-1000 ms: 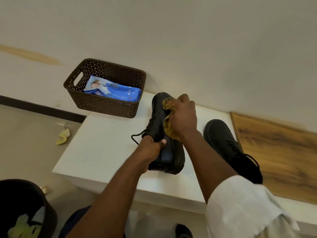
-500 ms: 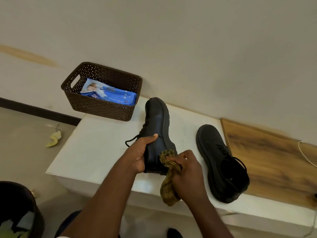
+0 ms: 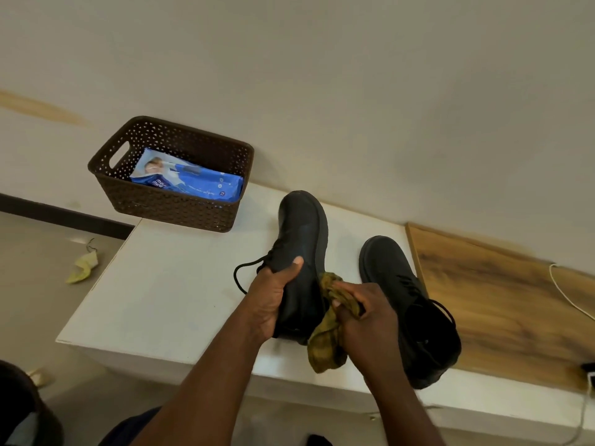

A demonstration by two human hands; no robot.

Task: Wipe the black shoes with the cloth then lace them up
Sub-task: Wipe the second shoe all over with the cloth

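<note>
White and low, the table (image 3: 167, 294) runs along a pale wall, with a wood-grain board (image 3: 502, 304) abutting its right end. At its far left corner sits a brown perforated basket (image 3: 174, 206) holding a blue wipes packet (image 3: 190, 181).

Near the front edge, the left hand (image 3: 273, 294) grips the nearer black boot (image 3: 302, 249) around its ankle, thumb laid over the upper and fingers curled behind, tipping it onto its side. Its long axis points away from the person, toe toward the wall, and a loose lace (image 3: 248, 272) loops out to the left. The right hand (image 3: 367, 320) is closed on a bunched olive-yellow cloth (image 3: 328, 333), pressing it against the boot's right flank near the heel; the cloth's tail hangs below the fist.

The second black boot (image 3: 409, 304) stands upright just right of that hand, toe also toward the wall, its collar gaping.

I judge wiping to be underway on the first boot. Unwiped leather lies forward of the cloth, so the likely stroke runs heel to toe along the boot's length while the left hand braces.
</note>
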